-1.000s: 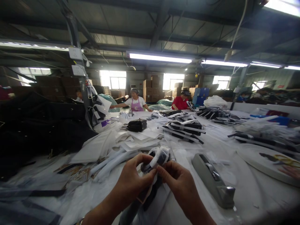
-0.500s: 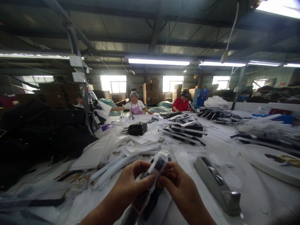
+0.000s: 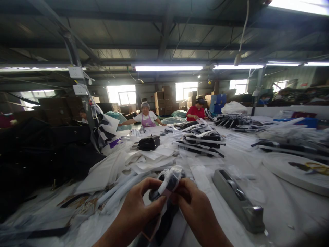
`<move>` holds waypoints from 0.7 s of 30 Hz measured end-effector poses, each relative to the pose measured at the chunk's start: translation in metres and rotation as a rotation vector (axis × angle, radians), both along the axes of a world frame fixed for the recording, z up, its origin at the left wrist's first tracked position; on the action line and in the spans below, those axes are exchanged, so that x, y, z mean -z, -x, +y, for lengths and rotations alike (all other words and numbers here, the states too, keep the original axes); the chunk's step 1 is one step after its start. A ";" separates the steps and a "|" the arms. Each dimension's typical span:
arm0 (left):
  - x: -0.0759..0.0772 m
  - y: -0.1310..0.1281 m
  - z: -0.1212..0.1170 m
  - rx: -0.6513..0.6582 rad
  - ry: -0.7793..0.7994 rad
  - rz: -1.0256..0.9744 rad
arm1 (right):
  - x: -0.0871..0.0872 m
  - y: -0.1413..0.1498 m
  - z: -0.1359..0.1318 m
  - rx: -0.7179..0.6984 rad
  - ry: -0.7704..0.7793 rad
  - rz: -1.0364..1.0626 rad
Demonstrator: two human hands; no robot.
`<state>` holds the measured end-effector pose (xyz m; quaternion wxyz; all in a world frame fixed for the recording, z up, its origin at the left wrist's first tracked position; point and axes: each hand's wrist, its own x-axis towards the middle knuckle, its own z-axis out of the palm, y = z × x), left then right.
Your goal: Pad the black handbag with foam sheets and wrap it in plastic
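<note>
Between my two hands, low in the middle of the head view, is a dark strap with white and clear wrapping around its upper end. My left hand pinches the wrapped part from the left, thumb in front and fingers behind. From the right, my right hand grips the same part with curled fingers. Its fingertips partly hide the wrapping. The strap's lower length runs down between my wrists over white sheets. To the right of my right hand stands a grey tape dispenser.
White sheets and strips cover the table's left middle. A small black bag lies beyond my hands, beside a heap of wrapped black pieces. At right is a coiled white roll. Two co-workers sit across; black material is piled left.
My hands still hold the wrapped strap; its upper end has turned, and a white strip now slants across it near my left fingers. The view has shifted slightly right.
</note>
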<state>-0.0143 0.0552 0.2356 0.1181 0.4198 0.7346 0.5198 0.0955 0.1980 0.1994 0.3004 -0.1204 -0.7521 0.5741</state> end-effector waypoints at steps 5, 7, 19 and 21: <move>0.003 0.003 0.000 0.070 -0.019 -0.127 | 0.000 0.006 0.005 -0.049 0.124 0.003; 0.005 0.005 -0.001 0.103 -0.012 -0.208 | 0.004 0.010 0.008 -0.095 0.189 0.040; 0.014 0.011 -0.001 0.153 -0.045 -0.417 | 0.026 0.028 0.003 -0.070 0.341 0.179; 0.015 0.013 -0.001 0.132 -0.041 -0.430 | 0.024 0.023 -0.002 -0.050 0.409 0.168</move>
